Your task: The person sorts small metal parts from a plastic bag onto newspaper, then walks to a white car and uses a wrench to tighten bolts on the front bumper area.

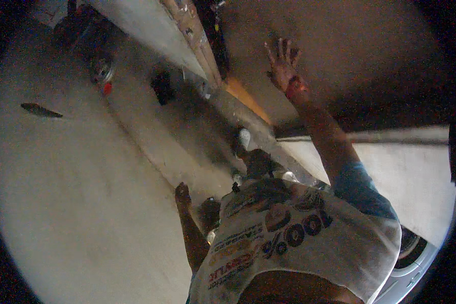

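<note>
My right hand [285,60] is raised with its fingers spread, in front of a broad brown panel [380,55]. Whether the palm touches the panel cannot be made out. A red band [296,87] circles the right wrist. My left hand [183,192] hangs low at my side, its fingers curled in and nothing visible in them. Below it spreads the pale floor [86,192]. A white printed garment [273,238] covers my front, with a blue sleeve [365,187] on the right arm.
A worn post or frame edge [197,40] runs down beside the panel, with an orange-brown strip [248,99] near its foot. On the floor lie a flat dark piece [41,110], a round shiny object [102,70] and a black item [162,87]. A grey-blue rounded object [415,273] stands at lower right.
</note>
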Demonstrator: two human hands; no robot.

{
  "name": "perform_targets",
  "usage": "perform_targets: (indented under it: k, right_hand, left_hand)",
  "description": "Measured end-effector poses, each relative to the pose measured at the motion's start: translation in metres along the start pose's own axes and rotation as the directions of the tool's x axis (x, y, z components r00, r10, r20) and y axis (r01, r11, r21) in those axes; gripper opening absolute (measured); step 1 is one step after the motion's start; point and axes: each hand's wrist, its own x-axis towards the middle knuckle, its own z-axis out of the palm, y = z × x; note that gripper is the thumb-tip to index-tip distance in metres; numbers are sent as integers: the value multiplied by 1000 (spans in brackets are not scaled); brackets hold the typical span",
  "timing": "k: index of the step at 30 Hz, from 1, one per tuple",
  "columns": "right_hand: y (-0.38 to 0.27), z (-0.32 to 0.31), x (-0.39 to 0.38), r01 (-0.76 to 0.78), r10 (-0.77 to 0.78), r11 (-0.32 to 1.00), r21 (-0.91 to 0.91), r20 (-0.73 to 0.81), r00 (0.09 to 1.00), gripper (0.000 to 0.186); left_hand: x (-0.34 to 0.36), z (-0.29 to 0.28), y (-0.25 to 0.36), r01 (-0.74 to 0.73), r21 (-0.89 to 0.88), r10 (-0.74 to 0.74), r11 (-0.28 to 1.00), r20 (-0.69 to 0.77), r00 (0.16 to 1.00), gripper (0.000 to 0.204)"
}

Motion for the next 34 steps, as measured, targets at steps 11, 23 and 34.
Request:
perform_targets:
  k: [11,23,34]
  right_hand:
    - [22,16,23,-252,329,926,281,-272,904,87]
    - [-120,-104,180,201,144,-121,972,-183,973,87]
    - [-166,-171,325,401,27,-225,888,-406,913,91]
  left_hand:
    - [71,57,105,805,-465,-548,369,591,592,30]
    - [204,17,23,746,-574,-441,338,604,664,35]
    - [366,-23,132,339,-465,-110,818,453,885,42]
